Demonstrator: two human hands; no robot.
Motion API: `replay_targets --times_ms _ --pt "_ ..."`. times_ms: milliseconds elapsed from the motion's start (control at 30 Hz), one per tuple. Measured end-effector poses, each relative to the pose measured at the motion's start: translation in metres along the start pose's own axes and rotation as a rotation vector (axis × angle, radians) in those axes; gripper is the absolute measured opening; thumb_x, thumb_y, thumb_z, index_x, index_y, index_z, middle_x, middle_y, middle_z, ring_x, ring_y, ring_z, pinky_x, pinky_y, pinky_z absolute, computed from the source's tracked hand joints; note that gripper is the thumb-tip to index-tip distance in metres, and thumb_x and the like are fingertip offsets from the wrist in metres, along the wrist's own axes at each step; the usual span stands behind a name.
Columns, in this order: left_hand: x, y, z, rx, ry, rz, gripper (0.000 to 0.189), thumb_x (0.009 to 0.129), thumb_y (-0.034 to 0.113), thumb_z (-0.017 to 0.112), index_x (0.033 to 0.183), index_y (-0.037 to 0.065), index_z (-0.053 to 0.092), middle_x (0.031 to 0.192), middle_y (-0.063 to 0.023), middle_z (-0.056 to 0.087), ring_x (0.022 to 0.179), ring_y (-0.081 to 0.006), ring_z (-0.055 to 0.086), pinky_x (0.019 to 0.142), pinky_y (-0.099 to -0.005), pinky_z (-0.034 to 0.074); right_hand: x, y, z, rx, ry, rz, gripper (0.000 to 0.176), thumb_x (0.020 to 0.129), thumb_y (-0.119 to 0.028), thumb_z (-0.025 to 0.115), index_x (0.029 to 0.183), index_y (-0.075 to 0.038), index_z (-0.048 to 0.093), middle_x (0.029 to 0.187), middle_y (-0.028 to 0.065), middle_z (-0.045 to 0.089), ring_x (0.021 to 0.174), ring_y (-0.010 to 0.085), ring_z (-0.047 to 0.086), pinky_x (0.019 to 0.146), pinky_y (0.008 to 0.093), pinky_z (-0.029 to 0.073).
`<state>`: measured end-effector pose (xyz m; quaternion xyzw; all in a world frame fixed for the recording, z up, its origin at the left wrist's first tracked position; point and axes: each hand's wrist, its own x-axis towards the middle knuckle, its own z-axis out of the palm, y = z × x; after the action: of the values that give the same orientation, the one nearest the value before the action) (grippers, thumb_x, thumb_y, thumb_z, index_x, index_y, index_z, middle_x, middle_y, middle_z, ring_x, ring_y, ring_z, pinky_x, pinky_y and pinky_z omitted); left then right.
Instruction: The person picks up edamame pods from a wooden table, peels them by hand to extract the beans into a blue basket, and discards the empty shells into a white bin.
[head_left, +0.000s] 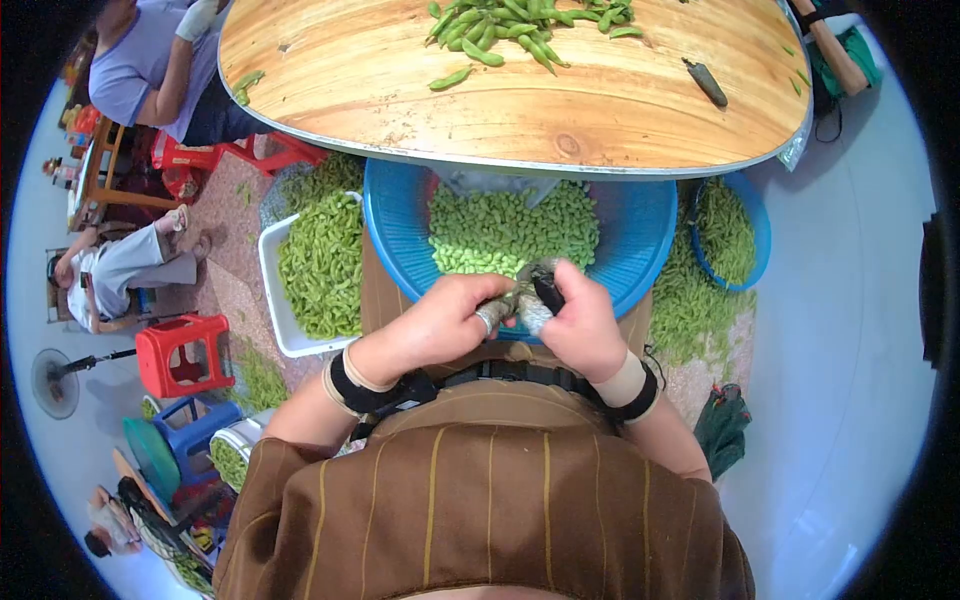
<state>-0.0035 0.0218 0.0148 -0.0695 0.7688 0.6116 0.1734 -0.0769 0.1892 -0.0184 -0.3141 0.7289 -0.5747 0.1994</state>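
Observation:
My hands meet over the near side of a large blue basket [655, 240] that holds many shelled green beans [510, 225]. My left hand [445, 318] pinches with thumb and forefinger at a green soybean pod [514, 296], mostly hidden between the fingers. Closed against it from the other side is my right hand [582, 325], with a dark covering at the thumb. Silvery tape wraps some fingertips of both hands. Above the basket's far side, green pods [490, 30] lie on a wooden tabletop [400, 120].
A white tub [272, 285] of pods stands left of the basket. To the right, a smaller blue basket [762, 235] sits by pods heaped on the floor [690, 325]. A red stool [165, 360] and several people are at the left. A dark object [706, 83] lies on the tabletop.

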Motion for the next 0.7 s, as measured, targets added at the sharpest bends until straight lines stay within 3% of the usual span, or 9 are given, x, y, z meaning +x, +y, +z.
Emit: replay_targets --times_ms 33,67,133,267,333,367,400,500,700 --pt "0.001 0.001 0.000 0.045 0.004 -0.004 0.023 0.085 0.000 0.046 0.103 -0.001 0.059 0.078 -0.0032 0.063 0.064 -0.0091 0.054 0.059 -0.0242 0.046 0.001 -0.011 -0.006 -0.153 -0.019 0.102 0.027 0.075 -0.009 0.063 0.099 -0.002 0.054 0.072 0.0161 0.058 0.066 0.0347 0.060 0.058 0.0401 0.047" --pt "0.001 0.001 0.000 0.090 0.011 -0.006 0.025 0.084 -0.002 0.045 0.104 -0.001 0.059 0.078 -0.0035 0.063 0.064 -0.0098 0.055 0.059 -0.0251 0.047 0.002 -0.008 -0.006 -0.153 -0.017 0.101 0.027 0.075 -0.009 0.063 0.099 -0.002 0.054 0.072 0.0161 0.058 0.066 0.0347 0.060 0.058 0.0401 0.047" --pt "0.000 -0.002 -0.001 0.019 0.052 -0.037 0.027 0.082 -0.004 0.043 0.104 -0.002 0.059 0.078 -0.0040 0.063 0.064 -0.0097 0.055 0.059 -0.0253 0.047 0.004 -0.002 -0.006 -0.519 0.065 0.050 0.025 0.072 -0.007 0.062 0.095 -0.001 0.055 0.074 0.0180 0.059 0.070 0.0399 0.058 0.060 0.0417 0.047" --pt "0.002 -0.018 0.000 0.248 0.214 0.132 0.034 0.078 -0.005 0.045 0.110 0.000 0.055 0.079 -0.0099 0.064 0.069 -0.0176 0.060 0.064 -0.0301 0.048 0.005 -0.013 -0.015 -0.521 0.141 -0.072 0.024 0.071 -0.007 0.061 0.093 0.000 0.055 0.076 0.0200 0.058 0.072 0.0401 0.057 0.064 0.0435 0.047" --pt "0.001 -0.013 0.003 0.328 0.268 0.192 0.038 0.076 -0.005 0.046 0.113 0.001 0.052 0.079 -0.0119 0.064 0.071 -0.0207 0.062 0.066 -0.0321 0.049 0.002 -0.020 -0.015 -0.338 0.019 -0.062 0.022 0.072 -0.007 0.061 0.091 0.001 0.056 0.078 0.0218 0.057 0.074 0.0418 0.056 0.065 0.0425 0.047" --pt "0.000 -0.004 0.005 0.326 0.241 0.214 0.042 0.075 -0.006 0.047 0.116 0.002 0.046 0.079 -0.0130 0.064 0.073 -0.0229 0.063 0.067 -0.0336 0.048 0.000 -0.011 -0.011 -0.224 -0.027 -0.018 0.018 0.075 -0.007 0.061 0.090 0.001 0.056 0.075 0.0142 0.060 0.069 0.0339 0.058 0.063 0.0389 0.047" --pt "0.000 0.001 0.005 0.327 0.216 0.240 0.047 0.073 -0.007 0.048 0.119 0.003 0.041 0.079 -0.0142 0.064 0.075 -0.0252 0.064 0.069 -0.0352 0.048 0.000 -0.013 -0.012 -0.228 -0.026 -0.029 0.018 0.075 -0.007 0.061 0.090 0.001 0.056 0.075 0.0142 0.060 0.069 0.0339 0.058 0.063 0.0389 0.047" --pt "0.000 0.000 0.001 0.300 0.136 0.299 0.046 0.074 -0.007 0.049 0.117 0.004 0.034 0.075 -0.0106 0.062 0.070 -0.0222 0.062 0.065 -0.0331 0.048 0.003 -0.017 -0.023 0.445 -0.212 0.509 0.010 0.083 -0.010 0.062 0.089 -0.004 0.057 0.071 -0.0031 0.056 0.055 0.0041 0.049 0.046 0.0222 0.038" --pt "0.000 0.002 -0.004 0.124 -0.001 0.326 0.050 0.071 -0.010 0.041 0.119 0.001 0.032 0.079 -0.0098 0.061 0.066 -0.0200 0.058 0.064 -0.0314 0.047 0.009 -0.005 -0.022 0.393 -0.291 0.488 0.016 0.080 -0.015 0.068 0.087 -0.006 0.057 0.068 -0.0030 0.056 0.052 0.0032 0.047 0.045 0.0206 0.037"
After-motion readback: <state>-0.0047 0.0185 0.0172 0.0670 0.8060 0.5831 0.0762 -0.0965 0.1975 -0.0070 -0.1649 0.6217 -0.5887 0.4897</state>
